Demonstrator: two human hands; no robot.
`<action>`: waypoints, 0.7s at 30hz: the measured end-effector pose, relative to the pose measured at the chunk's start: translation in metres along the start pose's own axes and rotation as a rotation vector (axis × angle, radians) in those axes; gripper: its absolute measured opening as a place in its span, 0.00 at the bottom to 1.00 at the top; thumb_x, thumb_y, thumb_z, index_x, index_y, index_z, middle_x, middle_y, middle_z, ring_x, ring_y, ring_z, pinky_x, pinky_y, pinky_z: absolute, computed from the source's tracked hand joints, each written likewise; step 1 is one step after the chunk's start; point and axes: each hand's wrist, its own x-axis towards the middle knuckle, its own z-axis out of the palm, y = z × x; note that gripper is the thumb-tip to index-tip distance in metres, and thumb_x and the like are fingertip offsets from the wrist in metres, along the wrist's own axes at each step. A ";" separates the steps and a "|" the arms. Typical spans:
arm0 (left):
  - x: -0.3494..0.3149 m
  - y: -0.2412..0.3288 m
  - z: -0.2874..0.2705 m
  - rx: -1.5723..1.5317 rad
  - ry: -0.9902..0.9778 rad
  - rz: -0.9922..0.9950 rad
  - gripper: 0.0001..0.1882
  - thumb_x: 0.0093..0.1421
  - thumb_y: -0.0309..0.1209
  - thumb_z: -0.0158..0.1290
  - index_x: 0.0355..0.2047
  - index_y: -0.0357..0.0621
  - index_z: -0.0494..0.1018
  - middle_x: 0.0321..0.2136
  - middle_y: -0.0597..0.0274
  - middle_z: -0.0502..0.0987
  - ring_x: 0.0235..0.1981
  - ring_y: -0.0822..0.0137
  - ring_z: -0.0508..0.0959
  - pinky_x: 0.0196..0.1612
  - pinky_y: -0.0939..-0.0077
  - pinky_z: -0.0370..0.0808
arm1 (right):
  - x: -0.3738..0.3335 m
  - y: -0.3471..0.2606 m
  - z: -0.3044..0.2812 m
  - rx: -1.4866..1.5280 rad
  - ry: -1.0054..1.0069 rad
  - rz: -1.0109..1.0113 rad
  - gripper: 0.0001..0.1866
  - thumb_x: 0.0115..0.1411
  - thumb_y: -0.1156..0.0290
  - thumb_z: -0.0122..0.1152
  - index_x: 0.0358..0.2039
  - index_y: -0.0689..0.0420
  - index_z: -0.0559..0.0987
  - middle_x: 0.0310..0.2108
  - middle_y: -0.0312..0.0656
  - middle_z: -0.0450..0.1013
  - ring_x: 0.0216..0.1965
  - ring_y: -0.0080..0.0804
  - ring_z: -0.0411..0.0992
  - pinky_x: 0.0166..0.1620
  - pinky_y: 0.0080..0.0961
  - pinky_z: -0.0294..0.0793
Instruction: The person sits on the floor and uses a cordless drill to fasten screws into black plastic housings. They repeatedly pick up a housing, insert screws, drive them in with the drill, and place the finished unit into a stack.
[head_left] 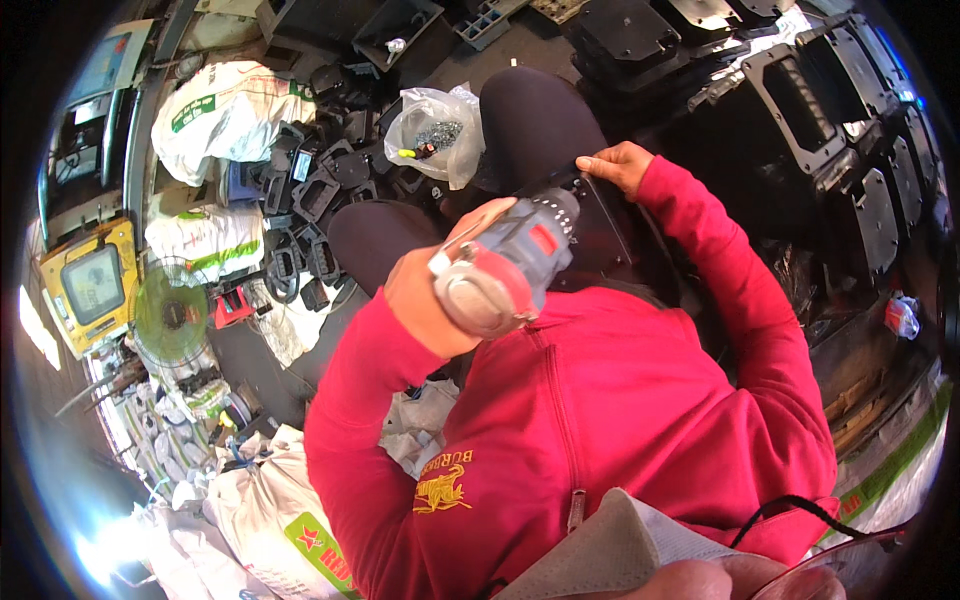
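My left hand (418, 290) is wrapped round the handle of a grey and red cordless drill (520, 255). The drill's chuck points away from me, down at a flat black panel (612, 225) lying across my lap. Its tip is hidden, so I cannot tell whether it touches the panel. At the panel's far edge my right hand (622, 168) pinches the rim between thumb and fingers. Just beyond my left knee, a clear plastic bag (465, 150) sits open with many small metal screws (437, 138) and a yellow-tipped item inside.
Black handle-like frames (315, 195) lie heaped at the left. Stacked black panels with cut-outs (795, 110) rise at the far right. White sacks (235, 115) stand at the left, near a round fan (172, 312) and a yellow-framed screen (95, 283). Trays (397, 30) lie at the far side.
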 end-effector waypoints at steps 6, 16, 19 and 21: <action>-0.048 0.006 0.010 -0.351 0.094 -0.321 0.37 0.47 0.25 0.61 0.58 0.38 0.60 0.54 0.54 0.69 0.53 0.64 0.72 0.56 0.72 0.68 | -0.028 -0.010 -0.006 -0.183 0.391 -0.274 0.20 0.62 0.54 0.57 0.36 0.60 0.81 0.25 0.35 0.76 0.20 0.17 0.66 0.23 0.18 0.65; -0.062 0.012 0.023 -0.777 0.207 -0.083 0.28 0.63 0.29 0.46 0.63 0.39 0.54 0.55 0.50 0.67 0.51 0.59 0.73 0.54 0.65 0.73 | -0.108 -0.069 0.039 1.351 -0.351 -0.419 0.43 0.62 0.37 0.38 0.64 0.62 0.55 0.62 0.57 0.56 0.64 0.48 0.55 0.62 0.44 0.61; -0.060 0.015 0.018 -0.852 0.174 -0.065 0.28 0.62 0.27 0.47 0.63 0.38 0.54 0.55 0.49 0.67 0.51 0.61 0.73 0.54 0.68 0.72 | -0.111 -0.077 0.050 1.306 -0.351 -0.400 0.44 0.61 0.35 0.37 0.65 0.61 0.54 0.62 0.57 0.57 0.64 0.49 0.55 0.63 0.45 0.59; -0.060 0.018 0.015 -0.707 0.160 -0.041 0.27 0.63 0.27 0.45 0.62 0.38 0.55 0.55 0.50 0.67 0.51 0.62 0.73 0.54 0.69 0.72 | -0.113 -0.079 0.052 1.289 -0.350 -0.380 0.45 0.61 0.34 0.36 0.65 0.60 0.54 0.61 0.57 0.58 0.64 0.49 0.55 0.63 0.45 0.58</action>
